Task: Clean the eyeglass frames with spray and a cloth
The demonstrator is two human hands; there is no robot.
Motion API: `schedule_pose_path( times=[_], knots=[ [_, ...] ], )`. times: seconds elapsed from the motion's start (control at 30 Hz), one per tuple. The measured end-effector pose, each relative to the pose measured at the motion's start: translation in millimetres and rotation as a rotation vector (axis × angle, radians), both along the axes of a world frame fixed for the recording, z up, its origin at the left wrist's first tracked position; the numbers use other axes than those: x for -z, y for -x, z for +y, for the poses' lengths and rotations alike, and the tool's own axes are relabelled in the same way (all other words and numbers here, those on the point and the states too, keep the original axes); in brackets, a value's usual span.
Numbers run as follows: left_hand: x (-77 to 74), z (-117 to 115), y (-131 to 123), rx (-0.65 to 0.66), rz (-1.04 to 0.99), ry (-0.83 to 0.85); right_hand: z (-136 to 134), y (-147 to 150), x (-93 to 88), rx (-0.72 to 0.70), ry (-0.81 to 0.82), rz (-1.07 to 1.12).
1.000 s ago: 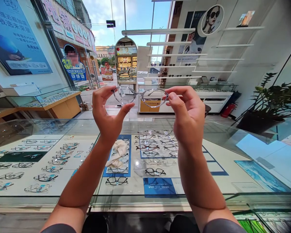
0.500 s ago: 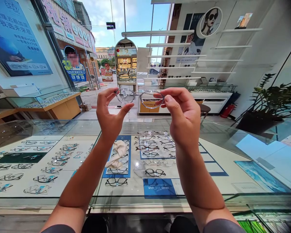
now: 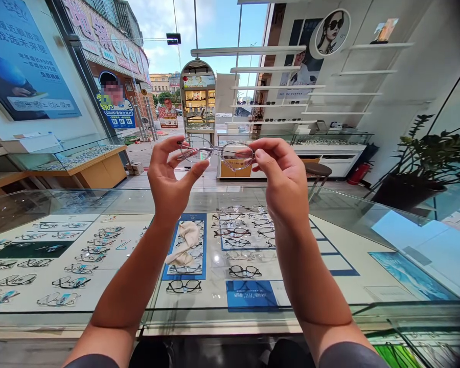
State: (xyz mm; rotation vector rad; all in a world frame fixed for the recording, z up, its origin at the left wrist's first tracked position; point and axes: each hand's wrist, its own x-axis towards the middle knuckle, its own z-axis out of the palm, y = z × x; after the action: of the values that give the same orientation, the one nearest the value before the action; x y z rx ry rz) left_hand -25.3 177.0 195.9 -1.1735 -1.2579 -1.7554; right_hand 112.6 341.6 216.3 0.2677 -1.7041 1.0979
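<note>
Both hands hold up a pair of eyeglasses point(image 3: 216, 150) with thin, clear-looking rims, above the glass counter. My left hand point(image 3: 170, 176) has its fingers curled at the left end of the frame. Its thumb points inward near the lower edge of the left lens, where a small greenish mark shows. At the right hinge, my right hand point(image 3: 285, 176) pinches the frame between thumb and fingers. The temples point away from me and are partly hidden. A beige cloth point(image 3: 187, 243) lies crumpled below, on the counter over a blue display panel.
Beneath the glass counter top point(image 3: 111, 202) lie several rows of eyeglasses, with dark-rimmed glasses point(image 3: 184, 286) near the front and a blue card point(image 3: 251, 295) beside them. Across the room stand an arched mirror point(image 3: 198, 102), a stool point(image 3: 318, 169) and a potted plant point(image 3: 410, 189).
The eyeglasses have shifted slightly left and tilted, so a greenish mark now shows at the left lens. My right hand has come inward to the left; my left hand moved slightly left.
</note>
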Motion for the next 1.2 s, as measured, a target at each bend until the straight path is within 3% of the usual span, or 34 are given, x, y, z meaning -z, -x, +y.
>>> schedule_pose_path(
  times=[0.23,0.57,0.67,0.73,0.87,0.93,1.07,1.2],
  knots=[
    [4.6,2.3,14.2,0.118,-0.019,0.008,1.7,6.7,1.3,-0.032,0.016,-0.040],
    [4.5,-2.3,15.6,0.149,-0.082,0.033,7.1,11.1,0.2,-0.067,0.065,-0.115],
    [2.0,-7.6,20.0,0.246,-0.120,0.109,13.9,13.0,-0.9,-0.081,0.055,-0.127],
    [-2.3,-12.2,21.8,0.384,-0.175,0.217,15.7,10.1,-2.7,-0.106,-0.018,-0.122],
    [-11.8,-17.8,15.0,0.720,-0.336,0.529,7.4,-5.7,-7.6,-0.203,-0.317,-0.085],
    [-12.9,-16.8,9.1,0.823,-0.370,0.665,0.4,-14.1,-9.5,-0.239,-0.451,-0.082],
    [-4.1,-10.4,4.0,0.881,-0.406,0.809,-8.0,-23.0,-11.4,-0.231,-0.639,-0.096],
    [8.0,-4.1,7.9,0.780,-0.368,0.772,-7.5,-24.6,-12.1,-0.183,-0.733,-0.104]
  ],
)
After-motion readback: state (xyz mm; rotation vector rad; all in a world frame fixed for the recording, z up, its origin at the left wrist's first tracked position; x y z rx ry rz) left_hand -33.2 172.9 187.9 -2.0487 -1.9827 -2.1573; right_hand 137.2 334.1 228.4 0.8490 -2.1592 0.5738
